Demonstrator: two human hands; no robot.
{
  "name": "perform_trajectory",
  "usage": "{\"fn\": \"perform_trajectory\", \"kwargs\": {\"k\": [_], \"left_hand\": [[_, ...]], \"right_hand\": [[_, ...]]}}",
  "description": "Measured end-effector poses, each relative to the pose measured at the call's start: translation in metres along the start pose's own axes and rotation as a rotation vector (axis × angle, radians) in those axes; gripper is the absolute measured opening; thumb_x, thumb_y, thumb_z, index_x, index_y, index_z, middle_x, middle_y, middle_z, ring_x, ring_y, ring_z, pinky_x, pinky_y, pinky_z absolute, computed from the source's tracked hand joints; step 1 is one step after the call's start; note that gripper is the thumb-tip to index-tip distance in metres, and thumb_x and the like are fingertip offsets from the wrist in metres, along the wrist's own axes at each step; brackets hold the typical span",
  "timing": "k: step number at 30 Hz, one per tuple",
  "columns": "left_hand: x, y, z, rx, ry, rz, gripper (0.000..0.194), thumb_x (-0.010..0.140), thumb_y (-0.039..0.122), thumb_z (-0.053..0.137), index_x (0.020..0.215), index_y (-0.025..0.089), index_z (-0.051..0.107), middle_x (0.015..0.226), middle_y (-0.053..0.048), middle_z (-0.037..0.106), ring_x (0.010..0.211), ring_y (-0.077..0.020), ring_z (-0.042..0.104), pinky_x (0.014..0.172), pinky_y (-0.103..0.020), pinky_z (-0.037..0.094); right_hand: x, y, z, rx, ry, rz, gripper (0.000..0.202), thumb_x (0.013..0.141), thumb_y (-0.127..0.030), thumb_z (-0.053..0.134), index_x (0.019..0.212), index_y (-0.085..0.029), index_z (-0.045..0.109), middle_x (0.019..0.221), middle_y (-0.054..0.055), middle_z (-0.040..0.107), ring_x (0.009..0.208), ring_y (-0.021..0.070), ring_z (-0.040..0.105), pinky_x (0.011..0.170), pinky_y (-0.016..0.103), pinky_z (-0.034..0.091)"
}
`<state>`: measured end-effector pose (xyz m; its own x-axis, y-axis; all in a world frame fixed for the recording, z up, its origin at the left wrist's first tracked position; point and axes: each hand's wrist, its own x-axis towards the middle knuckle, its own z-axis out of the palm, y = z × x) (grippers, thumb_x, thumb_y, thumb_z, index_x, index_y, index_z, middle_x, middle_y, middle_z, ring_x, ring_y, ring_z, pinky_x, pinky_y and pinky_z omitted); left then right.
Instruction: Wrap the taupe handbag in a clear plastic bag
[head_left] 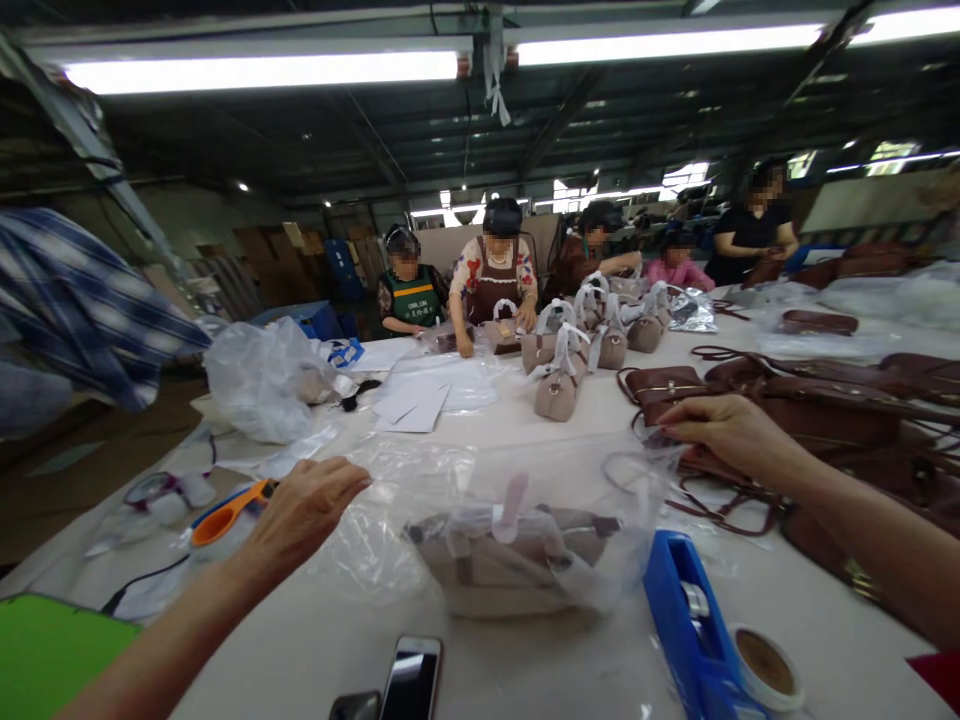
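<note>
In front of me lies a beige handbag [517, 580] inside a clear plastic bag [397, 510], with white wrapping about its handles and a pale pink tag on top. My left hand [311, 500] is closed at the plastic bag's left edge, its fingertips pressed together on the film. My right hand [727, 430] pinches the upper right corner of the same plastic bag between thumb and fingers. The film is spread between both hands, and the handbag's outline looks hazy through it.
A blue tape dispenser [694, 620], a tape roll [766, 665] and a phone [411, 680] lie nearby. Brown handbags [832, 420] are heaped at right. Beige handbags [562, 385] stand farther back. Orange-handled scissors [229, 515] lie left. Several co-workers [499, 270] work across the table.
</note>
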<state>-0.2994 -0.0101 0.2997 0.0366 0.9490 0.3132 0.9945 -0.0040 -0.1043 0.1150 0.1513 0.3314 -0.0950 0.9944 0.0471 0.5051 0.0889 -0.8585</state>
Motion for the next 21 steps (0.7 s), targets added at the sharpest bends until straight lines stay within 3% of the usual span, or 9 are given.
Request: {"fn": "perform_trajectory", "kwargs": {"k": [2,4,6,9,11,13,16,18,21], "left_hand": [[0.000,0.005,0.005,0.017,0.120,0.028,0.037,0.087,0.037,0.037,0.107,0.015,0.058,0.103,-0.013,0.062,0.089,-0.0247,0.058,0.078,-0.036,0.043],[0.002,0.008,0.007,0.062,0.217,0.044,0.059,0.082,0.043,0.049,0.130,0.010,0.040,0.125,-0.019,0.050,0.104,-0.0297,0.054,0.081,-0.038,0.043],[0.007,0.011,0.008,0.129,0.182,0.019,0.073,0.077,0.046,0.056,0.136,0.012,0.031,0.128,-0.020,0.049,0.104,-0.0321,0.055,0.080,-0.039,0.043],[0.016,0.011,0.009,0.214,-0.055,0.016,0.039,0.084,0.048,0.047,0.105,0.017,0.060,0.095,-0.011,0.068,0.083,-0.0275,0.062,0.073,-0.037,0.039],[0.023,0.010,0.010,0.251,-0.134,0.038,0.043,0.089,0.048,0.037,0.078,0.017,0.063,0.076,-0.008,0.068,0.074,-0.0243,0.062,0.069,-0.035,0.035],[0.031,0.008,0.010,0.277,-0.119,0.025,0.047,0.091,0.046,0.031,0.070,0.016,0.061,0.070,-0.008,0.066,0.069,-0.0225,0.061,0.066,-0.033,0.032],[0.048,0.010,0.007,0.277,-0.047,-0.019,0.047,0.093,0.043,0.029,0.073,0.015,0.061,0.071,-0.009,0.065,0.070,-0.0238,0.060,0.064,-0.034,0.031],[0.065,0.014,0.003,0.223,0.021,-0.081,0.046,0.092,0.042,0.030,0.075,0.014,0.063,0.076,-0.011,0.064,0.076,-0.0262,0.060,0.063,-0.034,0.032],[0.097,0.030,0.000,-0.008,0.155,-0.189,0.042,0.091,0.040,0.037,0.077,0.012,0.065,0.091,-0.014,0.060,0.089,-0.0285,0.057,0.063,-0.033,0.035]], "right_hand": [[-0.002,-0.002,0.001,0.060,-0.003,0.026,0.018,0.053,-0.028,0.058,0.068,-0.019,0.064,0.042,-0.003,0.052,0.033,0.0090,0.041,0.033,0.021,0.030],[-0.003,-0.006,0.000,0.092,-0.014,0.031,0.019,0.050,-0.024,0.054,0.066,-0.020,0.064,0.047,-0.001,0.056,0.037,0.0104,0.044,0.034,0.022,0.032],[-0.003,-0.009,-0.004,0.062,-0.048,-0.007,0.021,0.047,-0.025,0.052,0.062,-0.020,0.065,0.060,0.003,0.064,0.047,0.0140,0.052,0.041,0.025,0.040],[-0.003,-0.012,-0.011,-0.073,-0.183,-0.108,0.034,0.050,-0.035,0.057,0.077,-0.020,0.071,0.080,0.005,0.068,0.070,0.0211,0.060,0.059,0.029,0.048],[-0.004,-0.010,-0.012,-0.206,-0.279,-0.165,0.056,0.048,-0.043,0.067,0.099,-0.021,0.068,0.088,0.004,0.067,0.080,0.0238,0.060,0.067,0.030,0.048],[-0.007,-0.006,-0.009,-0.359,-0.276,-0.236,0.063,0.044,-0.043,0.073,0.103,-0.022,0.066,0.089,0.003,0.067,0.081,0.0233,0.060,0.071,0.030,0.046],[-0.020,0.000,0.004,-0.501,-0.264,-0.333,0.031,0.062,-0.048,0.061,0.071,-0.020,0.069,0.064,0.000,0.062,0.061,0.0161,0.055,0.058,0.026,0.041],[-0.038,-0.001,0.016,-0.458,-0.417,-0.323,0.038,0.074,-0.050,0.049,0.058,-0.019,0.063,0.052,-0.001,0.054,0.052,0.0128,0.048,0.050,0.024,0.035],[-0.079,-0.007,0.036,-0.314,-0.687,-0.275,0.036,0.077,-0.048,0.050,0.062,-0.020,0.065,0.057,0.001,0.057,0.055,0.0131,0.051,0.050,0.021,0.039]]}}
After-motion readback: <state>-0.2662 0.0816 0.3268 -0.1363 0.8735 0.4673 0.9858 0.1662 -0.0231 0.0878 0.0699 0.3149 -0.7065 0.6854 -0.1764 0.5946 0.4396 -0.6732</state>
